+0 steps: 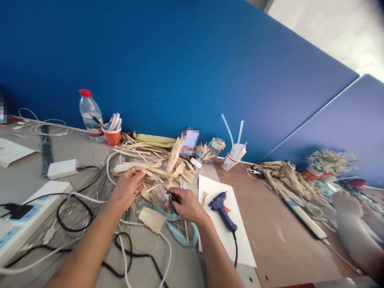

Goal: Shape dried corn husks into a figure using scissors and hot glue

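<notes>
My left hand (128, 187) is closed in a pinch at the middle of the table, on a small pale piece of dry husk (147, 173). To its right, my right hand (184, 203) is wrapped round the dark handles of scissors (173, 198). The scissor blades point up and left toward the fingertips of my left hand. Around and behind both hands lies a pile of dry straw-coloured husks (183, 172). A loose husk piece (152, 219) rests below them, beside a light blue ribbon (183, 237).
A blue glue gun (223, 211) lies on white paper (243, 244) at right. Power strip (39, 212) and cables fill the left. Bottle (91, 120), orange cup (113, 137) and white cup (230, 161) stand behind. Another person's arm (357, 236) is at far right.
</notes>
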Demonstrator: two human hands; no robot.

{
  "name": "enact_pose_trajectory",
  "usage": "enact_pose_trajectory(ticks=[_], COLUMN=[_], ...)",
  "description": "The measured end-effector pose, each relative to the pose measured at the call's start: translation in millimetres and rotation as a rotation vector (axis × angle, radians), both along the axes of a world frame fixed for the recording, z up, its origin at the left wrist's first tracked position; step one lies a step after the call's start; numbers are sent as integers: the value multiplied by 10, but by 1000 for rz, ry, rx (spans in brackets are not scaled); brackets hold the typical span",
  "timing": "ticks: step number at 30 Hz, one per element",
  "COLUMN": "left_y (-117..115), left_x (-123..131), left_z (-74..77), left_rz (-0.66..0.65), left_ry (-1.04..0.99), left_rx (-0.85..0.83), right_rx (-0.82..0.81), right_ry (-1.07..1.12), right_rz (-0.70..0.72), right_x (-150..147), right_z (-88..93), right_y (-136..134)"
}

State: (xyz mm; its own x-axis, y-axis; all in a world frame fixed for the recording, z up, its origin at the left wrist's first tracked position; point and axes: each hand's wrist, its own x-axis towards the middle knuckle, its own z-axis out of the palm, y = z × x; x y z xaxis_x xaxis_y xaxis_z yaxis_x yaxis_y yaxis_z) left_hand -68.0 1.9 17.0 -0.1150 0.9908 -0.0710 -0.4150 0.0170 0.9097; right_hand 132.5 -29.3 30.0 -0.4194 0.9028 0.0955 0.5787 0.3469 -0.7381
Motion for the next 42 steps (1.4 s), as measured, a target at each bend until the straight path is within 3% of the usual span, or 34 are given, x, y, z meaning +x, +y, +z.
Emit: enact_pose_trajectory(ticks=[9,17,22,42], left_y=[1,26,18,1], left_x=[-11,-40,-44,5], left_z=[15,-25,-20,-35], left_rz=[17,18,-43,-127], left_ry=[-4,101,209,208], left_rx=[7,44,25,12], right_rx=[-84,-421,-546,-582], right_ry=[127,203,198,196], right_rz=[-14,99,159,177], right_x=[57,300,356,282], right_z=[-80,34,54,49], right_y=[39,62,72,87])
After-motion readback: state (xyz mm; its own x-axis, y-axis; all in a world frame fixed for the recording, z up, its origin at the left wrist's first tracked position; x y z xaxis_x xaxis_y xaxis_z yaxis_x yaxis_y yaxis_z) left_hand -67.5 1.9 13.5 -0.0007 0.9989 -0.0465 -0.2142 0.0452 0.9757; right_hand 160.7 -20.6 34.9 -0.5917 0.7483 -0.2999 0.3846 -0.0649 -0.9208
